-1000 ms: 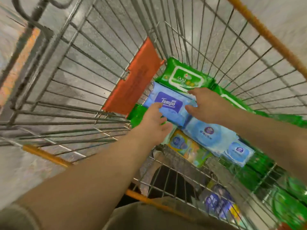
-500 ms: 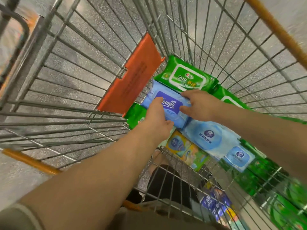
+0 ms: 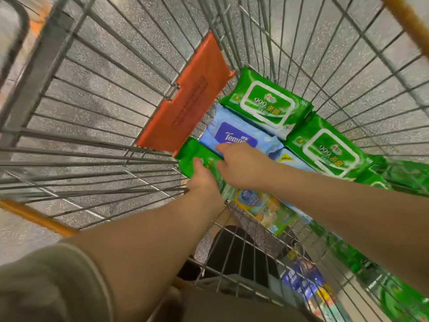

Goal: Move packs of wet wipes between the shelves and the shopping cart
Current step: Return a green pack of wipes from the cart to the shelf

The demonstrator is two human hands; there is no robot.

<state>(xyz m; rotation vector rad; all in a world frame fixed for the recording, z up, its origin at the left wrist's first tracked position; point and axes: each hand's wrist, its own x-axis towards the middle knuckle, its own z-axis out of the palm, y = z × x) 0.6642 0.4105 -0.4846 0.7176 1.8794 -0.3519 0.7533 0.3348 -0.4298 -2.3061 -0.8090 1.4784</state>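
Head view. Both forearms reach down into the wire shopping cart (image 3: 97,117). Left hand (image 3: 204,180): arm extended, fingers curled over the near edge of a green wipes pack (image 3: 195,154) that lies at the left of the pile, just below the orange flap (image 3: 188,101) on the cart wall. The grip looks closed on that pack, though the fingertips are hidden behind it. Right hand (image 3: 243,166): palm down, fingers bent, resting on the near end of the blue Tempo pack (image 3: 234,133); whether the thumb pinches underneath cannot be told.

Cart contents: the Tempo pack lies flat, between the green wipes pack and two green 999 packs (image 3: 267,103), (image 3: 327,152), which sit side by side along the far right wall, labels up. A pale blue pack (image 3: 290,159) shows just beside the right wrist. A multicoloured pack (image 3: 264,208) lies below the hands. More green packs blur at the right edge.
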